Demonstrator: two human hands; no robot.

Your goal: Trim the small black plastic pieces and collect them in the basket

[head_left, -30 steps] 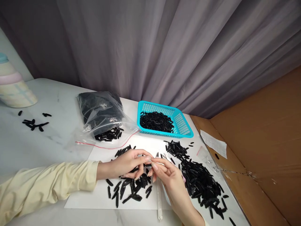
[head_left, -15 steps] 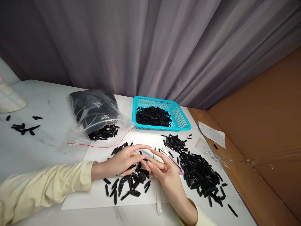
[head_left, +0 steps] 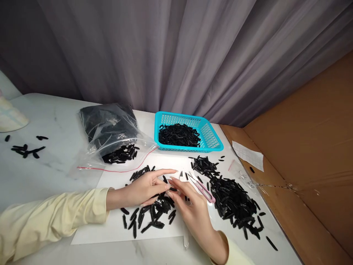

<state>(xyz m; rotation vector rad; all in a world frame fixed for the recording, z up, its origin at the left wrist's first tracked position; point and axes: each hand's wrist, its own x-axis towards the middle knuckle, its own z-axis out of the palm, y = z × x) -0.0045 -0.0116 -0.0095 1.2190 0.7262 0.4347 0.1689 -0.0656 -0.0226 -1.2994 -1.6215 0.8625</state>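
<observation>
Curtain (head_left: 154,55): grey, hanging behind the table's far edge.
Table (head_left: 63,114): marble-patterned; a white sheet (head_left: 102,230) lies at its near side, perhaps making dark bits easier to see.
Zip bag (head_left: 110,125): far left, mouth towards the hands, likely for easy reach.
Basket (head_left: 190,148): blue, at the far side, its walls keeping black pieces gathered.
Left hand (head_left: 140,189): thumb and bent finger pinched on one end of a slim black piece (head_left: 173,189), index finger extended, apparently out of the way.
Right hand (head_left: 194,209): fingertips around that piece; whether they clamp it, I cannot tell.
Snips (head_left: 205,191): pink-handled, lying just right of the hands, probably for quick access.
</observation>
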